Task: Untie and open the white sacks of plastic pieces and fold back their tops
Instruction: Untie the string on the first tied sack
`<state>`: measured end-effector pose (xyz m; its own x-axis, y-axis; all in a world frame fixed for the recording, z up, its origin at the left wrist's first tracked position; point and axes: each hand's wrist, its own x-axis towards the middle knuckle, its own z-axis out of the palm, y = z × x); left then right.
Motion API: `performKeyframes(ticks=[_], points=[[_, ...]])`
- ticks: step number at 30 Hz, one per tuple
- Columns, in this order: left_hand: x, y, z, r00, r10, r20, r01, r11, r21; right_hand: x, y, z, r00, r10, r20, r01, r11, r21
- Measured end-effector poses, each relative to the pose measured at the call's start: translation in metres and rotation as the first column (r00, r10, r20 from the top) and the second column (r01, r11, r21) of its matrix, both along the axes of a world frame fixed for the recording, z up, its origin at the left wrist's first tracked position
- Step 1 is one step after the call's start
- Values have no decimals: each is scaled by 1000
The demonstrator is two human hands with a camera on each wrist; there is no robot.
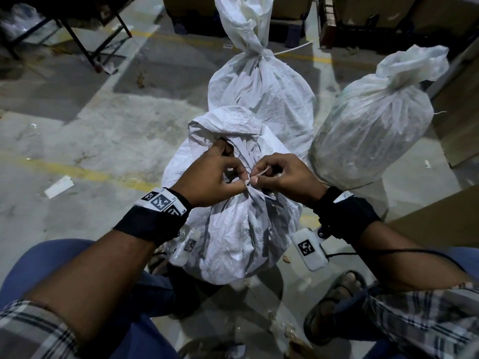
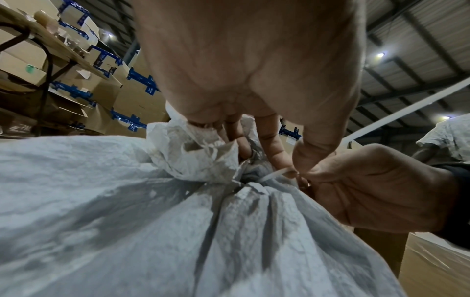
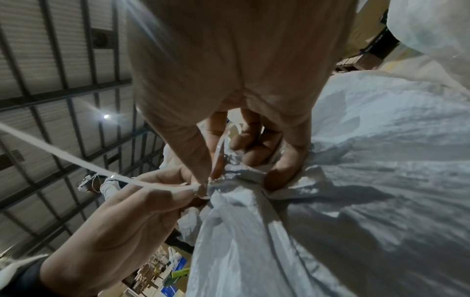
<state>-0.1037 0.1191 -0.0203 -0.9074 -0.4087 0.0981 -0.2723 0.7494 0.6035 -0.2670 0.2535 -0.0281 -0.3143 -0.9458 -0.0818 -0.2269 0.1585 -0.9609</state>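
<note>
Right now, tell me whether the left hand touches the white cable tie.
Touching. The right wrist view shows the left hand pinching the cable tie at the sack's gathered neck.
</note>
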Motion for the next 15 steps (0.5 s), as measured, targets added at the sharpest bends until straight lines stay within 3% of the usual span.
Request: performKeyframes(ticks=[4,10,15], points=[[0,2,1,1000,-16,-2,16,1000,3,-3,0,-1,999,-8,-32,8,1000,30],[-1,3,3,1000,-23,-9,23,1000,9,-8,-2,-5,992,-115,43,112,992,59],[1,3,4,1000,-9,-1,9,1000,23,-4,0,2,994,-11,-111,12,1000,16]])
